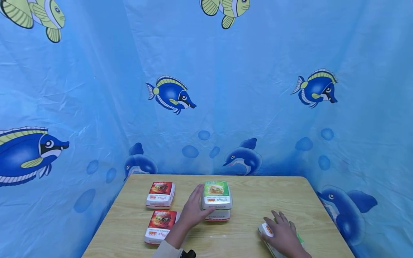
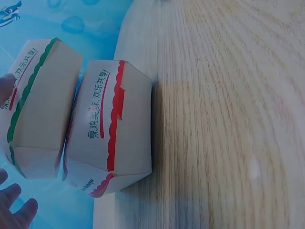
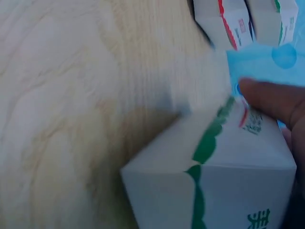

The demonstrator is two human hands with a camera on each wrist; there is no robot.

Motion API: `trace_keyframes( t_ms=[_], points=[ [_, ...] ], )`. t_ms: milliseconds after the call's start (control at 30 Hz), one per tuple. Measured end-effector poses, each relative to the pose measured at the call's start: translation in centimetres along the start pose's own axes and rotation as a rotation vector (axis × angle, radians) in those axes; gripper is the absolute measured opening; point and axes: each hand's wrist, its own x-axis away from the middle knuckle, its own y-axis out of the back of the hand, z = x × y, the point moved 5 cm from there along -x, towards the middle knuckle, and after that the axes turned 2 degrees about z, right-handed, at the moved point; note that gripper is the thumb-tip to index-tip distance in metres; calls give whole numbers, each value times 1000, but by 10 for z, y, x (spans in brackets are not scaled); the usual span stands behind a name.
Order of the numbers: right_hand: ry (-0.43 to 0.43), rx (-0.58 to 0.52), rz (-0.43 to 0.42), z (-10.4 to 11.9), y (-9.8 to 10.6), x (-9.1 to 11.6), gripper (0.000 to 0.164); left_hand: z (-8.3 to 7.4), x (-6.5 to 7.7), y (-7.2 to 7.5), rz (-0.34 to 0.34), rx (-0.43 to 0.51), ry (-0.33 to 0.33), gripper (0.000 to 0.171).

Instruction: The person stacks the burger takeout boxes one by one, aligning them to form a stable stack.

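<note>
A green-topped burger box [image 1: 217,195] sits on a red-trimmed burger box [image 1: 217,215] near the middle of the table. My left hand [image 1: 195,208] is beside its left front corner, fingers long along the left side and thumb at the front. In the left wrist view those fingers [image 2: 14,210] show spread, apart from the box's side. At the right, my right hand [image 1: 282,233] holds another green-trimmed burger box [image 3: 238,191] from above, covering most of its lid in the head view. That box stands turned at an angle, close over the wood.
Two red-topped burger boxes [image 1: 160,194] [image 1: 161,224] lie at the left of the wooden table [image 1: 258,193], one behind the other; my left forearm overlaps the nearer. A blue sheet [image 1: 245,71] with printed fish and dolphins hangs behind and at both sides.
</note>
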Motion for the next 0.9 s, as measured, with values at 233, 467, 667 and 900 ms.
trace_keyframes(
  t_ms=[233,467,667,900],
  points=[
    [158,-147,25,15,1,0,81,2,-2,-2,6,-2,8,104],
    [113,-148,-57,-10,9,27,95,2,-2,-5,12,0,21,105],
    [-31,-141,26,-33,0,39,109,0,1,-4,3,3,12,103],
    [-121,-221,102,-46,-11,36,113,-3,0,-5,8,11,14,101]
  ],
)
